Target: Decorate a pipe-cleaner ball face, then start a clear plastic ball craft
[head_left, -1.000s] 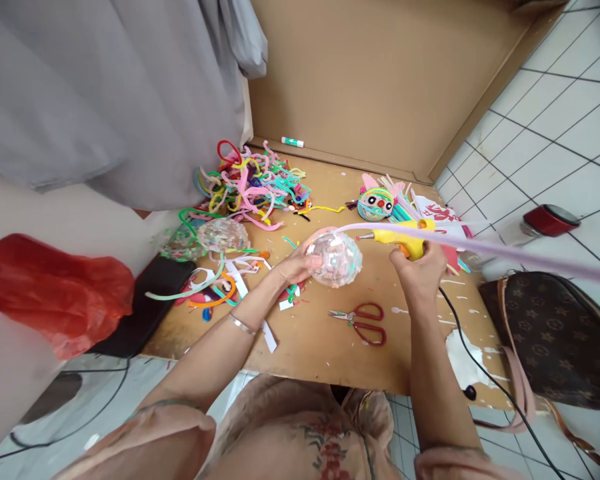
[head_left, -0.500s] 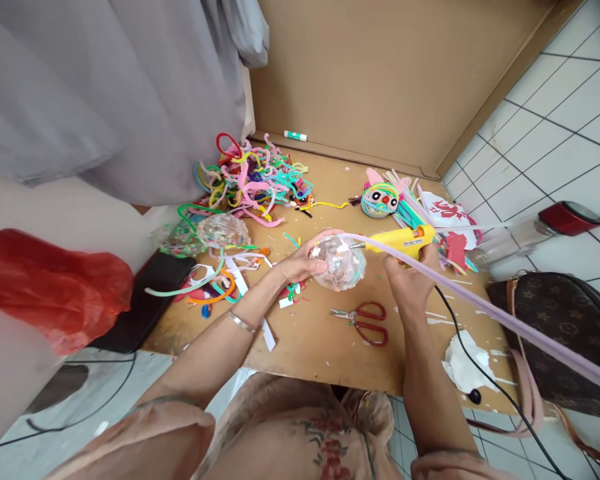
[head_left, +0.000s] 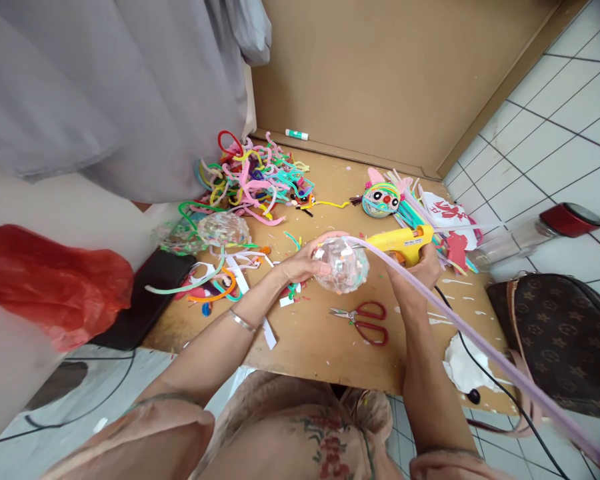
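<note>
Clear ball (head_left: 344, 267) is cupped by left hand (head_left: 300, 263); glue gun (head_left: 400, 241) is gripped by right hand (head_left: 420, 270); ball judged light, slippery, crushable; best held underneath.

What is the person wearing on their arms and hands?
Both hands are bare, with no gloves or rings that I can make out. The left hand has a thin silver bangle on its wrist. The right hand has nothing on its wrist. Both forearms are uncovered, and short pinkish sleeves begin near the shoulders.
</note>
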Action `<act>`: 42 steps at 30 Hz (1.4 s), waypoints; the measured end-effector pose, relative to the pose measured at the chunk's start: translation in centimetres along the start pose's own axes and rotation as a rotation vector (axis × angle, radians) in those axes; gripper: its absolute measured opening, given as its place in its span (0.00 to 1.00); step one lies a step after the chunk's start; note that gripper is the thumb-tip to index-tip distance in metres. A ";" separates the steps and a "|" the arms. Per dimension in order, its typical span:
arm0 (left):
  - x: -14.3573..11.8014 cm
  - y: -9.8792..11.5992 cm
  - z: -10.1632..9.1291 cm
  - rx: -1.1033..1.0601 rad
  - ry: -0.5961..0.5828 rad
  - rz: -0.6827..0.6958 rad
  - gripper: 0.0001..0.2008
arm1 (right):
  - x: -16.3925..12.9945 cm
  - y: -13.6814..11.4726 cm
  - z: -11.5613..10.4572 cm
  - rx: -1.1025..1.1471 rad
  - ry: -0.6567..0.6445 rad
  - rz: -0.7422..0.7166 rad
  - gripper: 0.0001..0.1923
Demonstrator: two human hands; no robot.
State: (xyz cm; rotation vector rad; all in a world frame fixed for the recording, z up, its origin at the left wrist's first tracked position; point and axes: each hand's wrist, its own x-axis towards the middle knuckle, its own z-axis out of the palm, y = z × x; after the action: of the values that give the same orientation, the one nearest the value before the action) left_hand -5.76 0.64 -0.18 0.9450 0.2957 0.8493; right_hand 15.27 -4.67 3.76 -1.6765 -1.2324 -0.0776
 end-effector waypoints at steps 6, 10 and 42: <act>0.4 -0.6 -0.6 0.017 -0.014 0.010 0.42 | 0.1 0.1 -0.1 -0.028 -0.055 0.032 0.16; 0.2 -0.6 -0.6 0.028 -0.015 -0.013 0.43 | 0.1 0.5 0.1 -0.057 -0.073 0.055 0.14; 0.3 -1.0 -0.8 0.039 -0.010 0.002 0.44 | 0.4 0.6 0.2 0.054 -0.134 0.147 0.15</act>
State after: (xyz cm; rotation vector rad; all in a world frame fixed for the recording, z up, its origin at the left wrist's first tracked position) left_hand -5.52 1.02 -1.46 0.9854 0.3033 0.8434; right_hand 15.80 -4.18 3.48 -1.7418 -1.1945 0.1584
